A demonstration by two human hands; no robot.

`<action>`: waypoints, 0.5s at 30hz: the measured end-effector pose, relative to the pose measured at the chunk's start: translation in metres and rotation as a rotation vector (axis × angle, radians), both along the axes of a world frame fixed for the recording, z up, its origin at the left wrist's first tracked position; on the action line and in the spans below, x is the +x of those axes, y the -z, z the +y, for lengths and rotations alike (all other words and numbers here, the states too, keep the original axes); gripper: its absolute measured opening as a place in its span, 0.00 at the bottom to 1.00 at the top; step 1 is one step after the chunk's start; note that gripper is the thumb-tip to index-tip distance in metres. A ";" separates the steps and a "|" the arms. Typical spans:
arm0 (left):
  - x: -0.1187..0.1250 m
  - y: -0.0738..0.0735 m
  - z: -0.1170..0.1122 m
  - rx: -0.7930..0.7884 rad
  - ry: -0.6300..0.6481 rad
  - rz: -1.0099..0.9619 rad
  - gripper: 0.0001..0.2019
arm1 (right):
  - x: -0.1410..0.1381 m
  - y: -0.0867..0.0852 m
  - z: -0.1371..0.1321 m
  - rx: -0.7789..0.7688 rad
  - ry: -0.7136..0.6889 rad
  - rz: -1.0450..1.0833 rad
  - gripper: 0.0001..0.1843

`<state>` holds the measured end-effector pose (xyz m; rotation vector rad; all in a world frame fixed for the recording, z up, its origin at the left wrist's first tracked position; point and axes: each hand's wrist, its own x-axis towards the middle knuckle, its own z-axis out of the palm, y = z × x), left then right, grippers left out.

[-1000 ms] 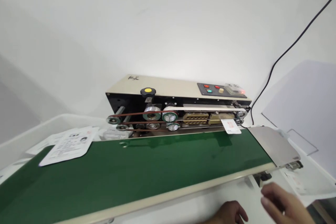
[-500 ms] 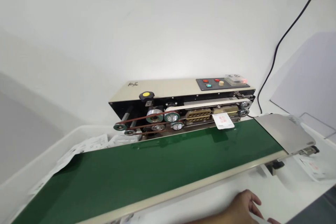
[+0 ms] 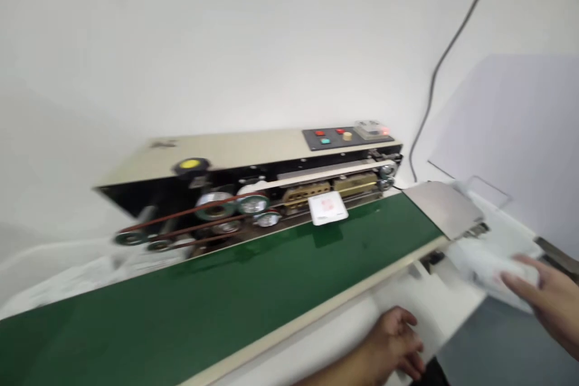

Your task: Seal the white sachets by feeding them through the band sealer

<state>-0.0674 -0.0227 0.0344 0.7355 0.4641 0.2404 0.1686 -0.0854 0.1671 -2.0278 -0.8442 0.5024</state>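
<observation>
Belting, flat and green [image 3: 253, 295], is lying before a boxy beige metal machine [image 3: 244, 154]. A blurred white pouch [image 3: 491, 271] is extending leftward from the right hand [image 3: 545, 289] gripping it, long axis slanting toward the belting's right end; the left hand [image 3: 395, 344] is hanging farther off, half-open, seemingly empty. A square white packet [image 3: 328, 208] at the machine is showing illegible reddish print.

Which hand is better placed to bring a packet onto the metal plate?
Probably the right hand: it holds a blurred white packet near the plate. The left hand holds nothing visible.
</observation>
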 end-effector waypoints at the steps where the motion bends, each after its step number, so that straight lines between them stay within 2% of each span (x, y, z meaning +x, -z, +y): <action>1: -0.001 -0.001 0.000 0.019 -0.008 0.018 0.29 | -0.001 -0.015 0.009 0.089 -0.015 0.106 0.26; 3: -0.001 -0.001 0.000 0.050 -0.001 0.038 0.28 | -0.008 -0.035 0.031 0.214 -0.015 0.243 0.29; 5: -0.001 -0.002 0.000 0.072 0.004 0.043 0.27 | -0.016 -0.041 0.053 0.297 -0.022 0.298 0.29; 9: -0.001 -0.005 0.000 0.074 -0.002 0.062 0.28 | -0.023 -0.040 0.084 0.376 -0.038 0.322 0.23; 13: 0.000 -0.004 0.001 0.063 -0.009 0.070 0.29 | -0.022 -0.042 0.103 0.366 -0.014 0.341 0.15; 15: 0.002 0.000 0.002 0.063 0.006 0.071 0.29 | -0.021 -0.043 0.113 0.354 0.020 0.325 0.15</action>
